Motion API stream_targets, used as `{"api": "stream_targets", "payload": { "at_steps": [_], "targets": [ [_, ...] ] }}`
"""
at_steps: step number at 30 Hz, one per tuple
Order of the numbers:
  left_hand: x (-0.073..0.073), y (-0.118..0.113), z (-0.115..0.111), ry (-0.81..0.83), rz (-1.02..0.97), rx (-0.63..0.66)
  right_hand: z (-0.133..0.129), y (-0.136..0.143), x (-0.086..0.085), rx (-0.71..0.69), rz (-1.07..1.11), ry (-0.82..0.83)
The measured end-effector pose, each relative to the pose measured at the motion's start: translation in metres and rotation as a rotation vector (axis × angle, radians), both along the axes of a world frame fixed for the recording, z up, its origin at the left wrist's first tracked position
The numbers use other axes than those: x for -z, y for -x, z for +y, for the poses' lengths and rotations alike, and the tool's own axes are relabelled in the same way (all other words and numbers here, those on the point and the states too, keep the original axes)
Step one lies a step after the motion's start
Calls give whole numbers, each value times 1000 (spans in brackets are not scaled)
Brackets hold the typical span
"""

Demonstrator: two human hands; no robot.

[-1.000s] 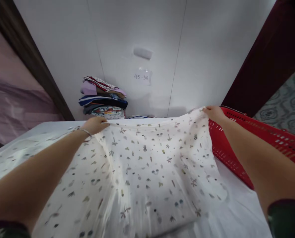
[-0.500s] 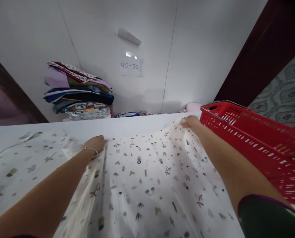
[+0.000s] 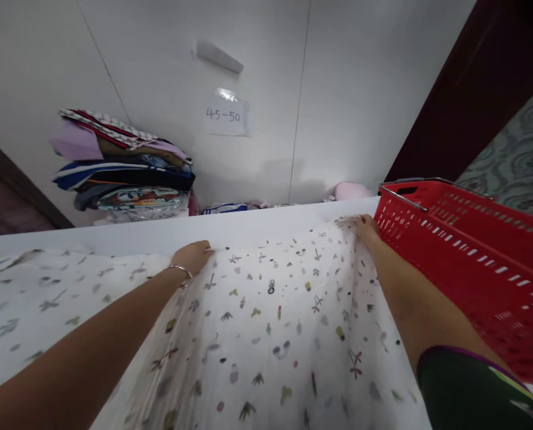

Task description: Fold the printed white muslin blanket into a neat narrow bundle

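A large white cloth (image 3: 266, 322) printed with small plants and shapes spreads over the white table and toward me. My left hand (image 3: 193, 257) pinches its far edge near the middle of the view; a thin bracelet circles that wrist. Further right, my right hand (image 3: 365, 227) grips the far right corner, close to the red basket. Between both hands the cloth is drawn fairly flat, with folds running down below my left hand. More of the same cloth lies loose to the left. The fingertips are partly hidden by the fabric.
A red plastic basket (image 3: 463, 257) with metal handles stands at the right. Folded clothes (image 3: 127, 167) are stacked behind the table (image 3: 114, 235) on the left. A paper marked 45-50 (image 3: 229, 116) is taped to the white wall. A pink bundle (image 3: 351, 190) sits behind the table.
Both hands have shifted to the right, still holding the cloth's far edge. The cloth has slid right with them, while the view has turned slightly.
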State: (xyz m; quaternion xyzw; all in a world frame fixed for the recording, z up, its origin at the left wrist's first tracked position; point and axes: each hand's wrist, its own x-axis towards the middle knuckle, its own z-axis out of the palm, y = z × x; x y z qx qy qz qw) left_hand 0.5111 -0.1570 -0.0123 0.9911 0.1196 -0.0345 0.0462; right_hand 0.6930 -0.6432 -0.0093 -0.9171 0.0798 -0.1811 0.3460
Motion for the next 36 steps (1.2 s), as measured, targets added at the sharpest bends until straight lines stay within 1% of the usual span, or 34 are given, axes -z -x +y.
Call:
{"api": "stream_targets", "payload": {
  "at_steps": [2,4,6,8,12,15,17,19,21,23,24,26,27,28,29,31,32,33,34,36],
  "targets": [
    [4,-8,-11,-12,-16,17,-11,-4,9,27,-3,4],
    [7,-14,-14,-37,-60,-15,-17,-5,19,26,9,1],
    [8,-18,-11,-71,-104,-84,-18,-4,27,6,15,-13],
    [6,-20,-4,-93,-127,-139,-14,-5,31,-11,9,-41],
    [2,-25,10,-110,-144,-171,1,-14,31,-23,9,-124],
    [5,-29,13,-107,-145,-210,12,-19,31,-29,32,-174],
    [8,-31,14,-98,-116,-228,16,-18,32,-33,56,-197],
    [10,-32,14,-88,-86,-231,19,-11,31,-36,76,-217],
    [9,-31,12,-80,-78,-213,21,0,28,-41,78,-233],
    [3,-24,8,-87,-124,-135,21,17,23,-66,66,-238],
    [0,-18,5,-92,-163,-75,19,29,21,-87,61,-236],
    [-7,2,-2,-85,-250,86,10,59,20,-147,58,-222],
    [-9,16,-6,-65,-287,172,2,77,22,-185,58,-201],
    [-10,33,-11,-35,-316,248,-8,96,25,-225,57,-175],
    [-8,54,-15,1,-342,320,-22,117,29,-310,38,-94],
    [-1,103,-27,74,-390,408,-53,160,38,-378,-6,29],
    [5,131,-33,109,-409,451,-70,182,41,-356,-15,49],
    [11,159,-41,145,-436,490,-86,203,43,-298,-2,38],
    [18,188,-49,177,-473,515,-101,224,43,-225,34,-2],
    [29,241,-66,225,-541,587,-123,260,38,-60,157,-143]
  ]
}}
